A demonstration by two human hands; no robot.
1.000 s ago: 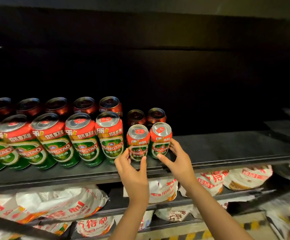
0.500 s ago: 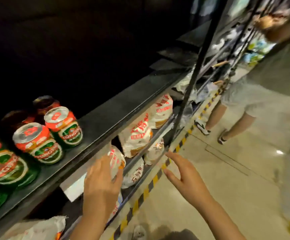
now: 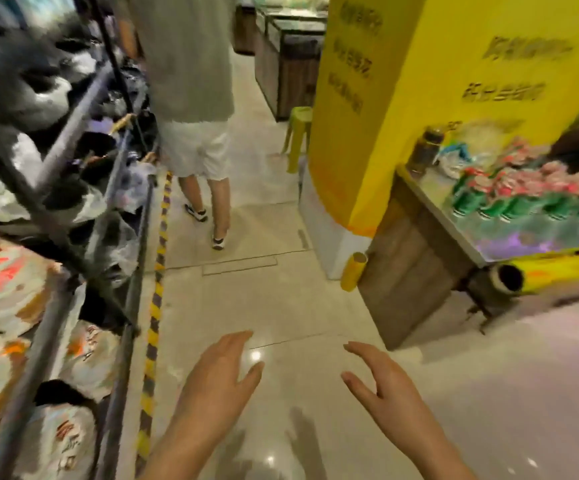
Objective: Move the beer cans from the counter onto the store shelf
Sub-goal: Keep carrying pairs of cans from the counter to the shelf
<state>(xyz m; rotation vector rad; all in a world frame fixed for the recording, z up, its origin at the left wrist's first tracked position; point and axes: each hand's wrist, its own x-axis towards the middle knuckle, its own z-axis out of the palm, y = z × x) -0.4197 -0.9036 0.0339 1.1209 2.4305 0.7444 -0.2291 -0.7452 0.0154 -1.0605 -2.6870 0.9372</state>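
Here both hands hang empty over the pale tiled floor [image 3: 281, 237] of the aisle. The left hand [image 3: 218, 382] has its fingers straight and close together, thumb out to the side; the right hand [image 3: 385, 389] is spread a little wider, fingers relaxed and apart, thumb pointing inward. Neither touches anything.

The beer cans [image 3: 523, 199], green with red tops, stand in a blurred cluster on the counter [image 3: 509, 244] at the right, well apart from the hands. Just beyond them on the same counter sit a dark jar [image 3: 424, 147] and a crumpled plastic bag [image 3: 461, 157]. A yellow pillar [image 3: 402, 98] with writing rises behind the counter, and yellow rolls [image 3: 558, 271] lie beneath it.

Along the left edge runs the store shelf [image 3: 73, 237], its metal rails tilted in the view, holding white bags with red print [image 3: 7, 278]. A yellow-and-black striped tape [image 3: 158, 271] follows its foot. Another person in white shorts [image 3: 194, 147] stands farther down the aisle, near a green stool [image 3: 296, 133].
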